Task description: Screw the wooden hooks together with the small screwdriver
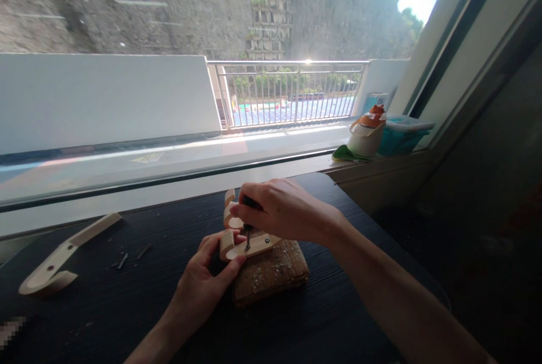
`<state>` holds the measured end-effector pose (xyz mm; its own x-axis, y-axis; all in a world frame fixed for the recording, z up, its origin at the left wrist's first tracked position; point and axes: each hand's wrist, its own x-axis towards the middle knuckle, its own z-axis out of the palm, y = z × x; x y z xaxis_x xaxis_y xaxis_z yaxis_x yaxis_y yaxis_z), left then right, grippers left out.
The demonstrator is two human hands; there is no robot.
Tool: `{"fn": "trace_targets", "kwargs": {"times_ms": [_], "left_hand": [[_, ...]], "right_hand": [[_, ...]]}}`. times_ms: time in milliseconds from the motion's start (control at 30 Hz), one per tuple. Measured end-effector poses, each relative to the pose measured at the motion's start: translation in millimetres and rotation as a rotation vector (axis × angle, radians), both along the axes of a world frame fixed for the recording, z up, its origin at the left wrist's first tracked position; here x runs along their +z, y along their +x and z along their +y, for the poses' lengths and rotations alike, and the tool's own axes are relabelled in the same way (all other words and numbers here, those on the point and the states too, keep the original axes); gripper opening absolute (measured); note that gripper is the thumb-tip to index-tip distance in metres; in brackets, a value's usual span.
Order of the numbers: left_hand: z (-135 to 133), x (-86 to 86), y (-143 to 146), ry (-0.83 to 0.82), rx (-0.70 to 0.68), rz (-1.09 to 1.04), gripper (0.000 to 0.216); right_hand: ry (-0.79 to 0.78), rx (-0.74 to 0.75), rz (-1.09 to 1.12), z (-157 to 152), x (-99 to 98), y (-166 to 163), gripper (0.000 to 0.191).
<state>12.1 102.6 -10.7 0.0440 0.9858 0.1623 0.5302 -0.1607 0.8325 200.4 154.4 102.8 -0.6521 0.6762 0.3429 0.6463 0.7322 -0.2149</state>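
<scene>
My right hand point(288, 209) is closed around the dark handle of a screwdriver point(248, 238). The screwdriver stands nearly upright, its tip at a screw in a pale wooden hook point(256, 246). Another screw head shows farther along that hook's flat arm. The hook lies across a worn, speckled wooden block point(273, 273). My left hand point(205, 273) grips the hook's curved end, thumb at the near side and fingers behind. Just beyond is a second curved wooden hook point(230, 211), partly hidden by my right hand.
On the dark table point(169, 302), a loose wooden hook point(55, 259) with two holes lies at the left. Several screws point(122, 261) lie beside it. A bottle with an orange top point(366, 134) and a teal box point(404, 135) stand on the windowsill at the right.
</scene>
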Motion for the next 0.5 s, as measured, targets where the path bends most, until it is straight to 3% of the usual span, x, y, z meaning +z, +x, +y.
{"fn": "trace_targets", "kwargs": {"times_ms": [167, 367, 500], "left_hand": [[0.2, 3.0, 2.1, -0.012, 0.003, 0.01, 0.035], [0.6, 2.6, 3.1, -0.004, 0.027, 0.021, 0.036], [1.8, 0.4, 1.8, -0.005, 0.015, 0.026, 0.038]], "right_hand": [[-0.024, 0.007, 0.008, -1.8, 1.0, -0.1, 0.037], [-0.085, 0.125, 0.074, -5.1, 2.4, -4.2, 0.024], [-0.105, 0.096, 0.061, -5.1, 1.5, -7.2, 0.022]]}}
